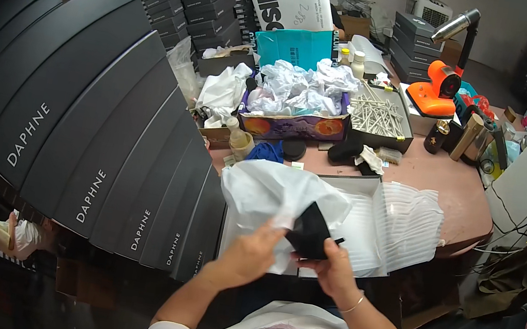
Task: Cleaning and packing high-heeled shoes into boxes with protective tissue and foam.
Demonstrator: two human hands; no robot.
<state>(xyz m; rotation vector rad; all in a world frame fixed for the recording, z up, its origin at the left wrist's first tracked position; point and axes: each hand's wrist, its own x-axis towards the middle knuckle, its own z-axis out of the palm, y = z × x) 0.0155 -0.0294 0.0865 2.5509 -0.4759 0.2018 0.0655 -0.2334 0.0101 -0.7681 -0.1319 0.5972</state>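
Between both hands' fingers (333, 244), black shoe (310, 232)

One head-worn fisheye view looks steeply down from above the person's chest, close over both hands, facing a cluttered pink worktable (439, 185); stacked dark boxes (96, 131) curve along the left, far wall at top.

The left hand (250, 248) pinches white tissue paper (272, 197) while the right hand (330, 265) holds a black shoe (310, 230) half wrapped in it. Both are over an open box (370, 188) on the worktop (440, 179). Dark boxes (93, 110) are stacked at the left.
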